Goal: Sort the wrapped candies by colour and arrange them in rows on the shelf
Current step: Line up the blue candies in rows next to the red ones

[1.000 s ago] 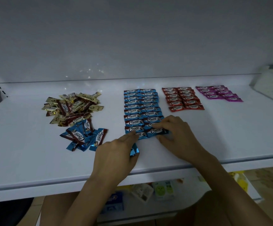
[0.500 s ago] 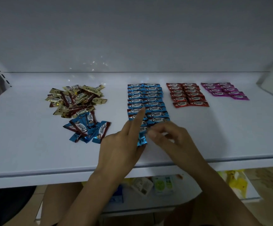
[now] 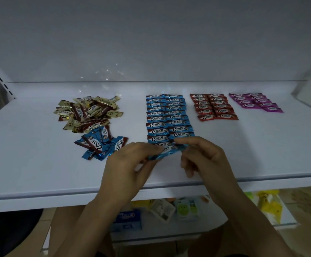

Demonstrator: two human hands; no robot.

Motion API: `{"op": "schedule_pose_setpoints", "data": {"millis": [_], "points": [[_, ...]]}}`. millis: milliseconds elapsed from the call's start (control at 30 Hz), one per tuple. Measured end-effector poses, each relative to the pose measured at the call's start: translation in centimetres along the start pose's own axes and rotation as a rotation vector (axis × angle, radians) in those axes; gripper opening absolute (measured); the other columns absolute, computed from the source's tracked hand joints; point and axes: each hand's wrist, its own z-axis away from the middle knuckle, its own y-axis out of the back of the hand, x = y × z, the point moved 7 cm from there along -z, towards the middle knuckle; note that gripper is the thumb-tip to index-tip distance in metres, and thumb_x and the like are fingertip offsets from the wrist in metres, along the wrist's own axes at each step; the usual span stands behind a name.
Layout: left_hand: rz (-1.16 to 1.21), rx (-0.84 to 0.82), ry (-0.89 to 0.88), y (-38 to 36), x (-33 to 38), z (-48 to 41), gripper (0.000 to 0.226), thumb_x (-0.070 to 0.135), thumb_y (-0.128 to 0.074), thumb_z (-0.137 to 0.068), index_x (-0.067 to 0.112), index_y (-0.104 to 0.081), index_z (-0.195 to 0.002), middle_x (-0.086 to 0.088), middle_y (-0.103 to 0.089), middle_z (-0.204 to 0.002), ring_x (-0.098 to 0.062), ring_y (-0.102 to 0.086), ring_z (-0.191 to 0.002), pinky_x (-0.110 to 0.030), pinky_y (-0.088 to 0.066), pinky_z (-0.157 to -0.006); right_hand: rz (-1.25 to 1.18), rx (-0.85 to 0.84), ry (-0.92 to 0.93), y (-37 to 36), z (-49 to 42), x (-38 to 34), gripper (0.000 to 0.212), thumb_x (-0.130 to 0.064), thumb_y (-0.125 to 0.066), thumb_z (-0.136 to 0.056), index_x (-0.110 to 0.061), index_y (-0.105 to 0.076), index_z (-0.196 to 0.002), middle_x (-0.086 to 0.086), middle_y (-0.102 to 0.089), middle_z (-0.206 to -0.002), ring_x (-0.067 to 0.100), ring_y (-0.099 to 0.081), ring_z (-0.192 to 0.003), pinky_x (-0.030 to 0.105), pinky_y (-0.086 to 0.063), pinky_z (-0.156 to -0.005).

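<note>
Our left hand [image 3: 132, 164] and right hand [image 3: 203, 158] each pinch an end of one blue candy [image 3: 166, 152], held flat toward the front edge of the shelf [image 3: 39, 164]. Likely we're squaring it for the blue rows [image 3: 167, 115] just behind.

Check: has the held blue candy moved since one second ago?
Yes. The blue candy moved away from the shelf edge, up to the near end of the blue rows.

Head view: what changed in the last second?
Both hands came off the blue rows; the left hand and right hand now pinch one blue candy by its ends at the rows' near end. Red rows, purple rows and the loose pile stayed put.
</note>
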Motion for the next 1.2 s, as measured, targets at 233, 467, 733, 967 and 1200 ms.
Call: {"op": "schedule_pose_setpoints", "data": {"millis": [233,467,733,967,1200], "points": [[-0.369,0.132,-0.382,0.4,2.1,1.3,0.020,0.014,-0.062,-0.094,0.011,-0.060,-0.113,-0.009,-0.069,-0.109,-0.020,-0.063,-0.090,-0.036,-0.056,-0.065,-0.024,-0.033,0.037,-0.8,0.2,-1.1,0.018,-0.017,-0.064,-0.074,-0.007,-0.064,-0.088,0.004,-0.073,-0.081,0.018,-0.070,-0.069,0.023,-0.054,-0.057],[-0.273,0.095,-0.301,0.1,1.6,1.4,0.028,0.016,-0.067,-0.087,0.011,-0.055,-0.112,-0.008,-0.069,-0.110,-0.017,-0.062,-0.096,-0.034,-0.056,-0.073,-0.092,0.030,-0.006,-0.6,0.1,-1.0,0.023,-0.002,-0.063,-0.078,-0.011,-0.059,-0.099,0.005,-0.074,-0.082,0.017,-0.070,-0.065,0.024,-0.056,-0.056],[-0.429,0.067,-0.293,-0.3,1.0,1.2,0.013,0.018,-0.066,-0.091,0.012,-0.068,-0.102,-0.006,-0.071,-0.108,-0.021,-0.063,-0.089,-0.035,-0.056,-0.065,0.226,0.059,-0.018,0.0,-0.4,0.1,0.016,-0.011,-0.070,-0.081,-0.020,-0.059,-0.089,-0.002,-0.072,-0.072,0.008,-0.068,-0.067,0.018,-0.052,-0.055],[-0.429,-0.292,-0.090,-1.9,-1.3,1.1,0.035,0.032,-0.045,-0.087,0.021,-0.075,-0.103,0.008,-0.070,-0.102,-0.015,-0.059,-0.087,-0.027,-0.050,-0.063,0.922,0.089,0.164,0.0,-0.7,1.3,0.016,-0.031,-0.071,-0.082,-0.029,-0.057,-0.087,-0.012,-0.056,-0.067,0.007,-0.056,-0.067,0.024,-0.047,-0.066],[-0.448,-0.292,-0.005,-1.6,-2.1,1.0,0.040,0.035,-0.043,-0.087,0.018,-0.074,-0.107,0.005,-0.066,-0.101,-0.014,-0.051,-0.086,-0.023,-0.040,-0.062,0.924,0.081,0.127,0.1,-1.7,2.2,0.019,-0.037,-0.072,-0.080,-0.028,-0.056,-0.086,-0.012,-0.051,-0.057,0.001,-0.050,-0.056,0.012,-0.034,-0.056]]}}
